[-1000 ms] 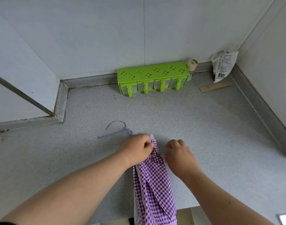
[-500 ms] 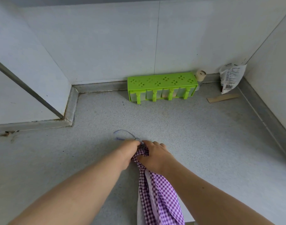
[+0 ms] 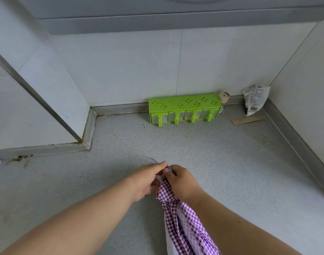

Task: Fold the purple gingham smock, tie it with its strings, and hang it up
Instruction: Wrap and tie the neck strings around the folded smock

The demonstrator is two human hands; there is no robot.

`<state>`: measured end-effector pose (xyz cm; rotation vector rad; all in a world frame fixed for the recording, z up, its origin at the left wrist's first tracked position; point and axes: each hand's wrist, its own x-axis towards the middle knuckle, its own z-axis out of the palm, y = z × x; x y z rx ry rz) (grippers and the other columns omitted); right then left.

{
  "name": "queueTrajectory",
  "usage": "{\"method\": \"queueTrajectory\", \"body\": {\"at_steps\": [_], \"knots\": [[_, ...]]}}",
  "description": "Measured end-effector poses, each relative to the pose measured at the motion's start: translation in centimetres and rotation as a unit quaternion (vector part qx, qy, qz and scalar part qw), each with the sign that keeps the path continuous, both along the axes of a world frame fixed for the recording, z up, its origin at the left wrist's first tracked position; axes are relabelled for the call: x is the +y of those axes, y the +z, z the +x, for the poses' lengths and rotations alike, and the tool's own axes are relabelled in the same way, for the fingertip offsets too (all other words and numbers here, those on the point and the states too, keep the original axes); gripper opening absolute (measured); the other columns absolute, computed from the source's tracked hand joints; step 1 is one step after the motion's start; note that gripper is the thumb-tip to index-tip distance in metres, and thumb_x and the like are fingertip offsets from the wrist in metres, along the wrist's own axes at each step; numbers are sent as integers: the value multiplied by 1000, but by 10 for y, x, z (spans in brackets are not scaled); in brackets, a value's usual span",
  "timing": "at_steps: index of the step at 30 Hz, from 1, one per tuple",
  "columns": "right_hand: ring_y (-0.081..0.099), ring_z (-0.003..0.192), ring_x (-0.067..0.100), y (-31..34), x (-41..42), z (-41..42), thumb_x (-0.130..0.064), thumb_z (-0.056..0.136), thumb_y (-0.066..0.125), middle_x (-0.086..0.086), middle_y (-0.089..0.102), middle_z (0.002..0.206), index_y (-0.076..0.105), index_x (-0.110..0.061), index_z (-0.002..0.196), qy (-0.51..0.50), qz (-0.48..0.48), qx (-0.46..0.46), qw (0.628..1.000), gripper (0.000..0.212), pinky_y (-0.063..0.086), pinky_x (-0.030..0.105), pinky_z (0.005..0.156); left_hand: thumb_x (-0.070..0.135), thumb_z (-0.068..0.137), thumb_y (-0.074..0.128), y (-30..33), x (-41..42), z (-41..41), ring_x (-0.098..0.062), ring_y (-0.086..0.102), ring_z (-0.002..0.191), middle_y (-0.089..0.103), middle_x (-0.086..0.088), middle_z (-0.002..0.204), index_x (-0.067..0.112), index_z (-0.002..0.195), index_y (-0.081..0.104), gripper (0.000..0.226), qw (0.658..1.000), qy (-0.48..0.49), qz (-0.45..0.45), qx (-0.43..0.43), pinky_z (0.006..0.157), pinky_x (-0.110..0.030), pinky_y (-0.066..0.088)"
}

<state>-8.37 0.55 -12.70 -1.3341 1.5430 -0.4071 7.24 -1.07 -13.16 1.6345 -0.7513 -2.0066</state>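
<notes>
While hands (image 3: 148, 178) pinch smock (image 3: 177, 214), rack (image 3: 184, 105) holds jars

The purple gingham smock (image 3: 177, 214) is gathered into a long narrow bundle, purple-and-white checks on the outside with a pale plain lining showing along its left edge. It runs from the near edge of the grey speckled countertop (image 3: 231, 172) up toward the middle, its top end bunched and pinched tight. A thin bluish string (image 3: 153, 160) pokes out from that top end and curves a little way to the far left, lying on the surface.
</notes>
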Motion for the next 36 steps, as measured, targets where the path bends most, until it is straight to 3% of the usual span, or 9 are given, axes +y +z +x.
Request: {"method": "queueTrajectory", "body": {"at_steps": [4, 10, 14, 17, 20, 25, 29, 34, 36], "knots": [[71, 77, 9, 15, 2, -1, -35, 110, 44, 0, 77, 91, 74, -20, 110, -49, 22, -26, 998, 34, 52, 16, 63, 21, 99, 75, 14, 4, 1, -18, 73, 79, 79, -10, 100, 11, 119, 76, 23, 999, -22, -34, 12, 69, -32, 60], [74, 90, 9, 34, 15, 7, -43, 109, 44, -6, 79, 90, 78, -27, 96, -55, -4, -50, 997, 40, 58, 33, 90, 18, 96, 78, 28, 12, 18, -27, 77, 96, 81, -14, 105, 4, 116, 75, 24, 989, -122, -76, -21, 98, -48, 62], [73, 88, 12, 48, 21, 15, -44, 109, 43, -4, 78, 88, 77, -26, 92, -54, -20, -22, 998, 42, 58, 35, 89, 1, 100, 61, 37, 20, 27, -19, 75, 82, 77, -7, 84, 2, 110, 73, 15, 989, -119, -85, -33, 97, -47, 62], [72, 84, 14, 56, 22, 19, -42, 110, 43, 0, 77, 86, 75, -20, 92, -57, -36, -16, 998, 43, 58, 33, 83, 0, 97, 67, 40, 25, 31, -23, 76, 97, 78, -12, 104, 2, 116, 71, 20, 987, -131, -95, -24, 99, -46, 62], [67, 73, 11, 65, 27, 23, -40, 110, 42, -1, 73, 79, 74, -17, 88, -60, -43, -14, 997, 46, 51, 23, 71, -2, 93, 68, 41, 32, 35, -23, 75, 103, 74, -12, 116, 8, 122, 66, 30, 971, -183, -116, -102, 88, -34, 64], [70, 76, 19, 65, 29, 26, -40, 110, 42, 2, 73, 75, 71, -17, 82, -64, -38, -15, 997, 47, 59, 41, 85, 13, 97, 73, 47, 33, 47, -14, 70, 95, 73, -3, 110, 15, 120, 67, 24, 964, -225, -121, -68, 79, -25, 58], [74, 81, 18, 64, 31, 31, -40, 110, 41, 2, 76, 81, 71, -18, 89, -45, -45, -8, 998, 43, 61, 41, 88, 14, 87, 78, 47, 35, 48, -14, 70, 95, 73, 1, 100, 25, 103, 68, 21, 931, -262, -189, -167, 81, -27, 55], [67, 81, 10, 60, 35, 34, -38, 106, 52, -3, 71, 98, 61, -26, 113, 35, -32, 42, 998, 16, 58, 28, 76, 12, 99, 67, 41, 41, 53, -13, 69, 84, 75, 0, 91, 19, 96, 73, 10, 952, -169, -184, -176, 67, -26, 54], [68, 88, 7, 53, 38, 31, -31, 96, 69, -8, 71, 105, 54, -27, 128, 72, 10, 39, 997, 35, 58, 24, 76, 19, 104, 65, 40, 41, 59, -15, 71, 84, 76, -1, 93, 18, 96, 73, 11, 958, -142, -178, -175, 67, -29, 59]]}}
